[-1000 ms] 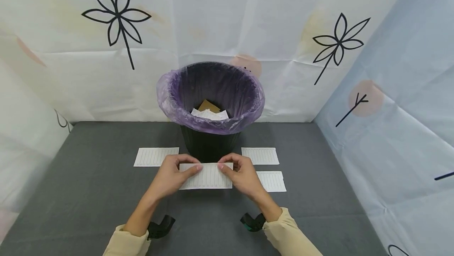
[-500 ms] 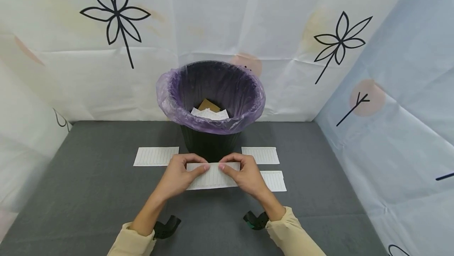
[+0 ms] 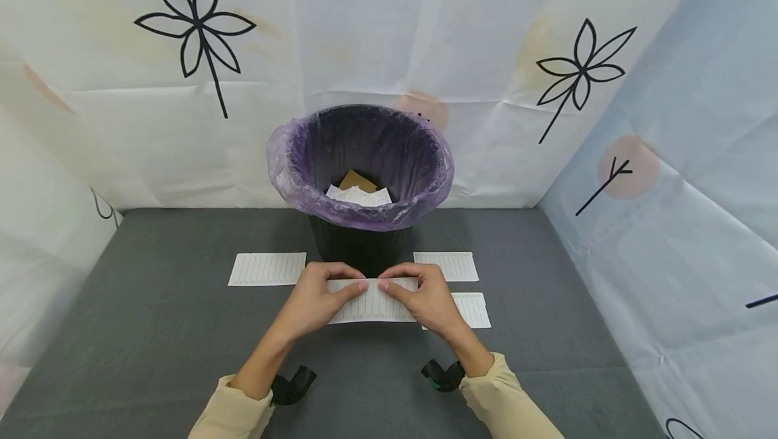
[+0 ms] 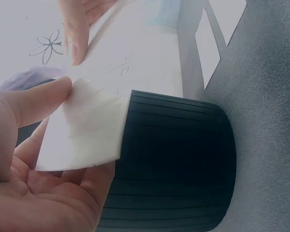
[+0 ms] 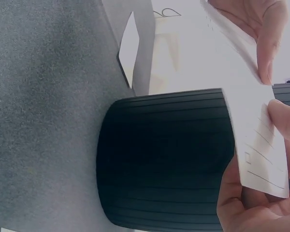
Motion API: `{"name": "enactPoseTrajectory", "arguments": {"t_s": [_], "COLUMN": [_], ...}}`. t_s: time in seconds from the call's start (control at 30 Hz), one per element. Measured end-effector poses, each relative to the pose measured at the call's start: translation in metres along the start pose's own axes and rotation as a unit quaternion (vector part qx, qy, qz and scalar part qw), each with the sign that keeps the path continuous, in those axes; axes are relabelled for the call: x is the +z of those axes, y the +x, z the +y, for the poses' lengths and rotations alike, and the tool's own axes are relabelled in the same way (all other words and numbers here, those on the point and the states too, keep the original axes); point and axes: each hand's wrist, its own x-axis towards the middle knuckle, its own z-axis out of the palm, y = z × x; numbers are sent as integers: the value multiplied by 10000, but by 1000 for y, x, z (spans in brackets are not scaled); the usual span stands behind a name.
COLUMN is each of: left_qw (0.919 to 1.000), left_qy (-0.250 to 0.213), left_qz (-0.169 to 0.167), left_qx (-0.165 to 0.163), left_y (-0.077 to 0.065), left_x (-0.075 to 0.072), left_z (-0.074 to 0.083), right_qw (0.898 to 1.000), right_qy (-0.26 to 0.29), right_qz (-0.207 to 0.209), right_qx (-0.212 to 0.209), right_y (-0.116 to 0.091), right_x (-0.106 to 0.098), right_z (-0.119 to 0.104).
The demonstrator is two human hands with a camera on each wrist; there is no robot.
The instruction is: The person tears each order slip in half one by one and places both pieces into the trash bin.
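Observation:
A white slip of lined paper point(image 3: 373, 307) is held up in front of the bin, its top edge pinched by both hands close together near the middle. My left hand point(image 3: 316, 298) grips it between thumb and fingers, the thumb on the near face. My right hand point(image 3: 427, 297) pinches it the same way, a small gap from the left thumb. In the left wrist view the paper point(image 4: 87, 130) looks whole, with the fingers behind it. The right wrist view shows the paper's other end point(image 5: 261, 150) standing out past the right thumb.
A black bin point(image 3: 358, 243) with a purple liner point(image 3: 282, 162) stands behind the hands. White paper scraps point(image 3: 365, 197) and a brown piece point(image 3: 357, 181) lie inside. One lined slip point(image 3: 267, 269) lies left on the grey table point(image 3: 152, 331); two more, an upper slip point(image 3: 450, 267) and a lower slip point(image 3: 474, 311), lie right.
Both hands have shifted a little to the right with the paper slip, the left hand more than the right, so the thumbs are now closer together. The slips on the table stay put.

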Motion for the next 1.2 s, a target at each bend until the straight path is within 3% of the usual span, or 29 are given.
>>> {"name": "enactPoseTrajectory", "arguments": {"t_s": [0.73,1.2], "left_qw": [9967,9997], "left_qy": [581,-177], "left_qz": [-48,-172], "left_qx": [556,90], "left_y": [-3,3], "left_x": [-1,-9], "left_z": [5,3], "right_qw": [9978,9891], "right_qy": [-346,-659], "right_qz": [-477,-13], "right_qx": [-303,-1316], "right_y": [10,10], "right_x": [-1,9], "right_z": [-4,-4]}}
